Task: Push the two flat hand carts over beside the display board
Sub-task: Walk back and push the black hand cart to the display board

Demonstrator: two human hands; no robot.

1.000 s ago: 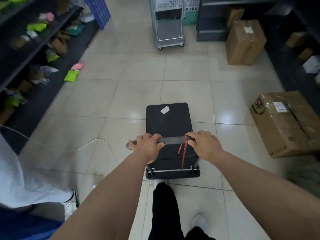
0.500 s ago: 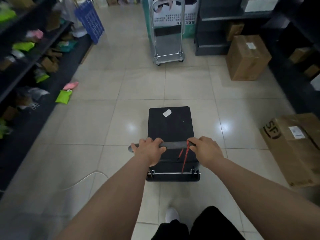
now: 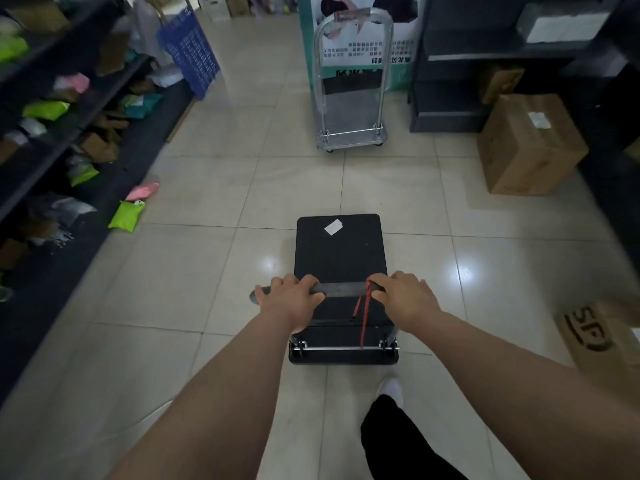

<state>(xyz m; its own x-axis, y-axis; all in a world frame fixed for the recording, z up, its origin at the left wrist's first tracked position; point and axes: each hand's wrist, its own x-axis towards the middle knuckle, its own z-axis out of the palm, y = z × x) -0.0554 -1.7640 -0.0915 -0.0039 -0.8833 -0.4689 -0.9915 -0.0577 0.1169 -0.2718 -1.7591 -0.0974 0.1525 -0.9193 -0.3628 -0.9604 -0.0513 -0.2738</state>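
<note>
Both hands, left hand point(image 3: 292, 299) and right hand point(image 3: 407, 299), curl round the handle bar point(image 3: 341, 289) of the empty black cart point(image 3: 339, 251) at lower centre, likely light and free-rolling, silver cart point(image 3: 351, 112) and display board point(image 3: 311, 46) at top centre.

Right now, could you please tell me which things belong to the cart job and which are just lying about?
Job: black cart, silver cart, display board, left hand and right hand gripping the handle.
Lying about: cardboard box, green packet, blue crate.
</note>
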